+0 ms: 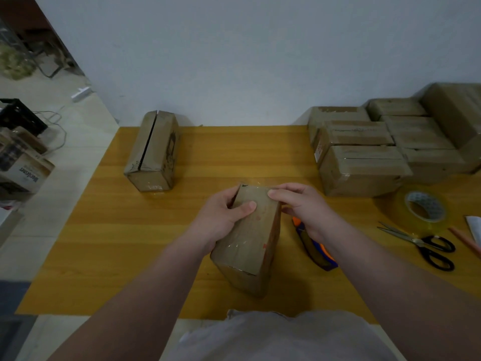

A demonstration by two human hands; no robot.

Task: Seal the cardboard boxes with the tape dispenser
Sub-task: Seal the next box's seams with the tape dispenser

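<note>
A person at a yellow wooden table (104,230) grips a cardboard box (250,241) at its far end: the left hand (223,222) wraps the left side, thumb across the top, while the right hand (302,207) clasps the far right corner. The box lies lengthwise, its long axis running from the person toward the wall. The tape dispenser (316,247) (orange and blue) lies on the table just right of the box, under the right wrist. A second box (153,152) lies farther left.
</note>
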